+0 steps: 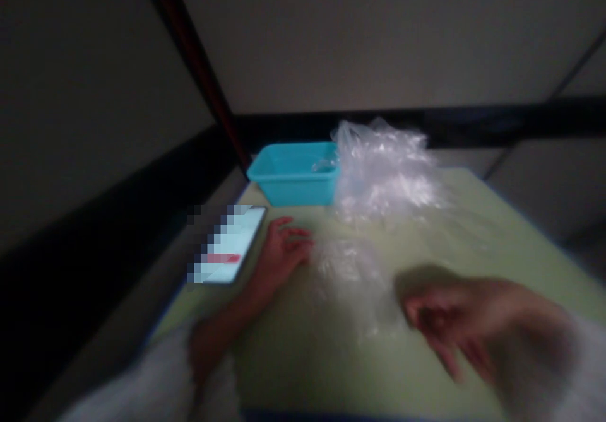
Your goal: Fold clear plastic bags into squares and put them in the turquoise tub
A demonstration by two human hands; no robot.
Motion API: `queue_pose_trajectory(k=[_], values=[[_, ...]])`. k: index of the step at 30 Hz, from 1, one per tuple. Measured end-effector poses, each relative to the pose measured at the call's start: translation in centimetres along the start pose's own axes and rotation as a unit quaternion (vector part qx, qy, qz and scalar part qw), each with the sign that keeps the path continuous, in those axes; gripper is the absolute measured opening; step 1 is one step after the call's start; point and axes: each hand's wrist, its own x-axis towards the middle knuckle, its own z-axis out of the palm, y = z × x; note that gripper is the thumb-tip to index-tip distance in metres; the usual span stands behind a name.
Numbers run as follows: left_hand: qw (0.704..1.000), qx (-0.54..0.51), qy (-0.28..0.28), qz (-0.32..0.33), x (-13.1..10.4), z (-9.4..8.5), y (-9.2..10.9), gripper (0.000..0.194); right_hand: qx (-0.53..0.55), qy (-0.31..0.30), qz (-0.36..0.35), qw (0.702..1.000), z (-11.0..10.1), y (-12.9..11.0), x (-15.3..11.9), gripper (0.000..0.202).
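A thin clear plastic bag [355, 283] lies between my two hands on the pale yellow-green tabletop. At its far left edge rests my left hand [286, 252], fingers loosely bent and apart, the fingertips touching or nearly touching the plastic. My right hand [454, 315] is smeared by motion at the bag's right edge. Its thumb and forefinger look pinched together on the bag's edge, while the other fingers hang down, apart. The blur hides the exact contact.
Behind the bag stands a turquoise plastic basket [298, 188] with some clear plastic inside. A heap of crumpled clear plastic bags [388, 169] sits to its right. Left of my left hand lies a phone [227, 252] with a lit screen. A wall [379, 43] rises behind the table [303, 371].
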Motion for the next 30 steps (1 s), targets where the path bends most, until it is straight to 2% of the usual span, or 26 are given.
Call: queue_pose_trajectory(k=[2,3,4,5,6,7,8,9,10,12,14,17,20,25,30], values=[[0.997,-0.005,0.053,0.051,0.5,-0.3,-0.1,0.049,-0.044,0.000,-0.005,0.999,0.1,-0.3,-0.7,0.033],[0.995,-0.007,0.069,0.068,0.6,-0.5,-0.2,0.047,-0.078,0.022,-0.025,0.996,0.0,-0.4,-0.7,0.031],[0.994,-0.006,0.078,0.078,0.8,-0.5,-0.3,0.045,-0.123,0.073,-0.064,0.988,-0.2,-0.5,-0.6,0.029],[0.993,-0.004,0.080,0.081,0.8,-0.6,-0.3,0.043,-0.180,0.141,-0.117,0.966,-0.4,-0.6,-0.3,0.028],[0.994,0.000,0.079,0.079,0.8,-0.6,-0.3,0.040,-0.243,0.218,-0.177,0.928,-0.7,-0.6,0.0,0.027],[0.994,0.004,0.075,0.075,0.7,-0.6,-0.3,0.038,-0.305,0.285,-0.230,0.879,-0.8,-0.7,0.4,0.024],[0.995,0.008,0.072,0.072,0.7,-0.6,-0.3,0.036,-0.364,0.323,-0.266,0.832,-0.9,-0.7,0.8,0.021],[0.995,0.012,0.067,0.069,0.6,-0.5,-0.2,0.035,-0.415,0.340,-0.288,0.793,-1.0,-0.6,1.1,0.025],[0.996,0.015,0.063,0.067,0.4,-0.4,-0.2,0.034,-0.461,0.335,-0.296,0.767,-0.9,-0.6,1.3,0.037],[0.996,0.019,0.054,0.067,0.2,-0.3,0.0,0.032,-0.532,0.298,-0.294,0.735,-0.6,-0.3,1.6,0.062],[0.996,0.030,0.047,0.064,0.0,-0.2,0.2,0.030,-0.577,0.269,-0.289,0.715,-0.4,0.3,1.9,0.079],[0.996,0.046,0.048,0.057,-0.1,-0.1,0.4,0.028,-0.612,0.256,-0.277,0.695,-0.4,1.3,2.5,0.092],[0.996,0.047,0.049,0.054,-0.1,0.0,0.4,0.026,-0.626,0.260,-0.254,0.690,-0.7,2.2,3.0,0.099],[0.997,0.048,0.040,0.045,-0.1,0.0,0.4,0.025,-0.620,0.259,-0.225,0.706,-1.1,2.9,3.4,0.102],[0.997,0.060,0.022,0.048,-0.3,0.1,0.6,0.022,-0.596,0.247,-0.230,0.729,-1.6,2.4,3.1,0.101]])
